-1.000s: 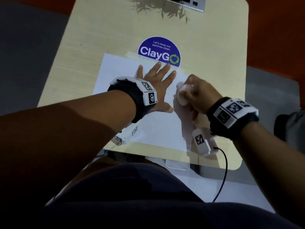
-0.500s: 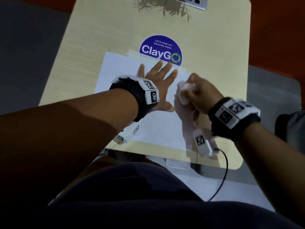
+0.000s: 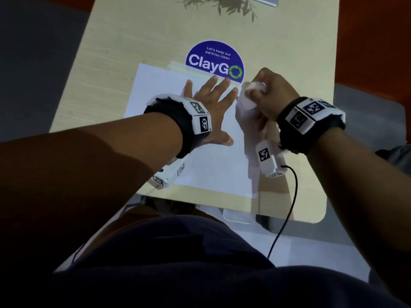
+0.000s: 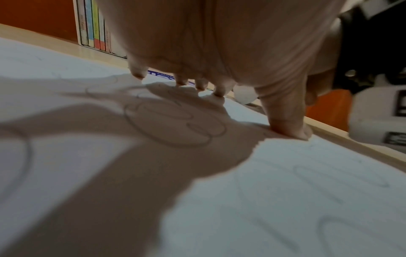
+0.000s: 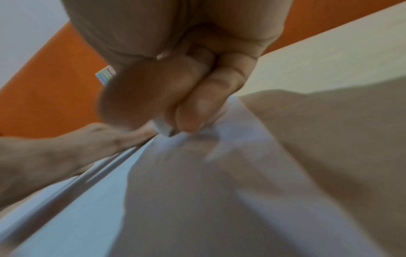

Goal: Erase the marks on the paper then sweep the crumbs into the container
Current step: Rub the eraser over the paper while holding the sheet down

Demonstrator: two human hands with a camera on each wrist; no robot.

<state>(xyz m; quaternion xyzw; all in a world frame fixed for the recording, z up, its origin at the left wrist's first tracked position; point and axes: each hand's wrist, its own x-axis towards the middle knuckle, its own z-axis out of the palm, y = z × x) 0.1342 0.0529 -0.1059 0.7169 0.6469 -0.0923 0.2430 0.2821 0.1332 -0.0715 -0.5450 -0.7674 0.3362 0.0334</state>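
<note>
The right hand [image 3: 270,96] is curled round a white eraser [image 3: 251,97], whose corner is pressed onto the paper [image 3: 206,165] near the sheet's far right corner, just beside the blue ClayGo sticker [image 3: 214,61]. The right wrist view is pretty smeared, so a rubbing stroke in progress is the likely read, but that's only a guess. The left hand [image 3: 210,103] is laid flat with fingers spread, nothing held, and the sheet is pinned down by it on the bench [image 3: 133,36].

So how far along is it? Not very, by the looks of it. In the left wrist view a good number of pencil loops [image 4: 175,121] can be made out under and around the palm, plus fainter ones on the nearer part of the sheet. Whether those faint ones are half-erased or just lightly drawn can't be told. From the head view the marks are barely visible at all.

Left to do, as judged from this: most of the sheet is yet to be rubbed clean, and the sweeping hasn't been started. No crumbs can be picked out at this sharpness. A clear item [image 3: 239,216] is seen at the near edge of the bench, possibly the container, but that can't be confirmed from here.
</note>
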